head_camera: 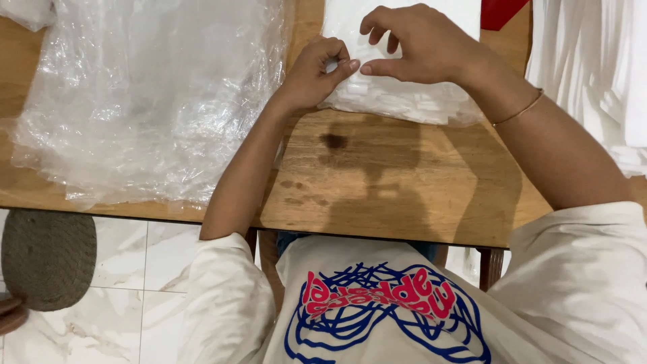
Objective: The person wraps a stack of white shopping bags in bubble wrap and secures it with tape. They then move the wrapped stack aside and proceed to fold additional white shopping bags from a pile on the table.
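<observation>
A stack of white flat pieces wrapped in clear plastic (404, 101) lies at the far middle of the wooden table (377, 195). My left hand (317, 71) pinches the near left corner of that packet with curled fingers. My right hand (414, 44) rests on top of the packet, thumb and forefinger meeting the left hand's fingertips at the same corner. A thin bangle sits on my right wrist.
A loose heap of clear plastic bags (148, 94) covers the table's left half. More white stacked material (593, 67) stands at the right edge, with a red piece (499, 12) at the top. A woven round mat (48, 259) lies on the tiled floor at left.
</observation>
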